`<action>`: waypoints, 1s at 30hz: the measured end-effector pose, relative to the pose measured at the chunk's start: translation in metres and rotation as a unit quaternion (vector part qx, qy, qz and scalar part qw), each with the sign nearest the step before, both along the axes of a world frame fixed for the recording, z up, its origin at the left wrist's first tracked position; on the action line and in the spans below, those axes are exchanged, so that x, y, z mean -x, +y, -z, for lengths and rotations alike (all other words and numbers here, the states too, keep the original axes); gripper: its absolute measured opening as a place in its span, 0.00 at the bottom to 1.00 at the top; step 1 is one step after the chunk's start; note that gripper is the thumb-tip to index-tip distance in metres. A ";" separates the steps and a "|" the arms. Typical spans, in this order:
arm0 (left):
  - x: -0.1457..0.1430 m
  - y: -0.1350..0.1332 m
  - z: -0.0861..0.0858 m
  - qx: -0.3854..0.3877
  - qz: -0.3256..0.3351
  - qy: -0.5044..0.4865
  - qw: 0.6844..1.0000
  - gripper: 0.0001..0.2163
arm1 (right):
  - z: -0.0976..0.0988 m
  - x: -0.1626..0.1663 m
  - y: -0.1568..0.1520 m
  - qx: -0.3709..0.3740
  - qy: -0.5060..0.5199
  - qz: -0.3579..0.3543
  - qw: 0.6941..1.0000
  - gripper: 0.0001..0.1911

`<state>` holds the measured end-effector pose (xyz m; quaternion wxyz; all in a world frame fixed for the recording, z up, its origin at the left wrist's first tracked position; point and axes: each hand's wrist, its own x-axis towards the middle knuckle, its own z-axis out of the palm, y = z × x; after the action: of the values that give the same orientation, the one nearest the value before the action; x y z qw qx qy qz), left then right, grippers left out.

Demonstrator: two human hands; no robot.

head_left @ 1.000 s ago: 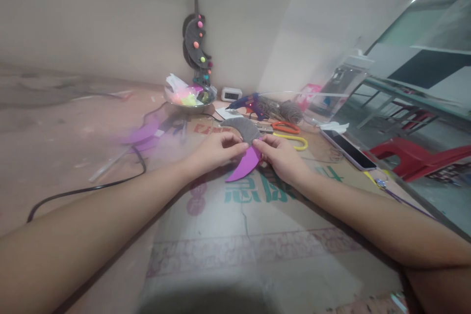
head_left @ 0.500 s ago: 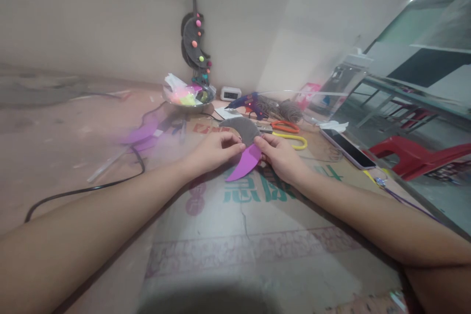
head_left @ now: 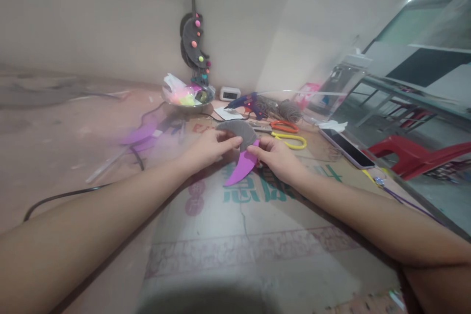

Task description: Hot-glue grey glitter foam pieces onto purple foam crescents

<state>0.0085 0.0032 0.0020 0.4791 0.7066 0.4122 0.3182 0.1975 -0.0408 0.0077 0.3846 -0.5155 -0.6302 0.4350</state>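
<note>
A crescent is held above the cardboard: its upper part is a grey crescent piece (head_left: 241, 131), and its lower, pointed part is a purple crescent piece (head_left: 241, 168). My left hand (head_left: 215, 149) pinches the inner edge of the grey piece, its thumb stretched along the side. My right hand (head_left: 275, 157) grips the outer edge where grey and purple meet, with its thumb on the purple face. Scissors (head_left: 289, 133) with orange and yellow handles lie just beyond my right hand. Fingers behind the crescent are partly hidden.
Flattened cardboard (head_left: 243, 245) covers the table. Behind lie a blue glue gun (head_left: 250, 103), twine (head_left: 289, 110), a white digital clock (head_left: 230, 93) and a bowl (head_left: 187, 108) of colourful bits. A phone (head_left: 346, 147) is at right. A decorated grey crescent (head_left: 193, 41) hangs on the wall.
The crescent has shifted slightly left and down. My right thumb has slid lower onto the purple piece, and my left thumb sits a little higher on the grey one.
</note>
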 end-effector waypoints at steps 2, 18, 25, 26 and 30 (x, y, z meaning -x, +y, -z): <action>0.000 -0.001 -0.002 0.005 -0.015 -0.006 1.000 0.18 | 0.000 -0.001 0.000 -0.015 0.002 -0.004 1.000 0.17; -0.001 0.001 0.005 0.018 -0.005 -0.035 0.999 0.17 | 0.008 -0.006 0.005 -0.025 0.121 0.013 0.992 0.16; 0.000 0.007 0.010 0.022 -0.028 -0.073 0.997 0.18 | 0.008 -0.007 0.006 -0.019 0.126 0.002 0.992 0.21; 0.001 0.008 0.010 0.019 -0.035 -0.083 0.996 0.19 | 0.008 -0.007 0.006 -0.019 0.115 0.001 0.993 0.21; 0.002 0.007 0.008 0.000 -0.032 -0.085 0.996 0.19 | 0.005 -0.007 0.005 -0.036 0.023 -0.022 0.999 0.16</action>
<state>0.0064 0.0098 -0.0061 0.5018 0.6634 0.3922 0.3927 0.2048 -0.0354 0.0029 0.4076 -0.4772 -0.6474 0.4323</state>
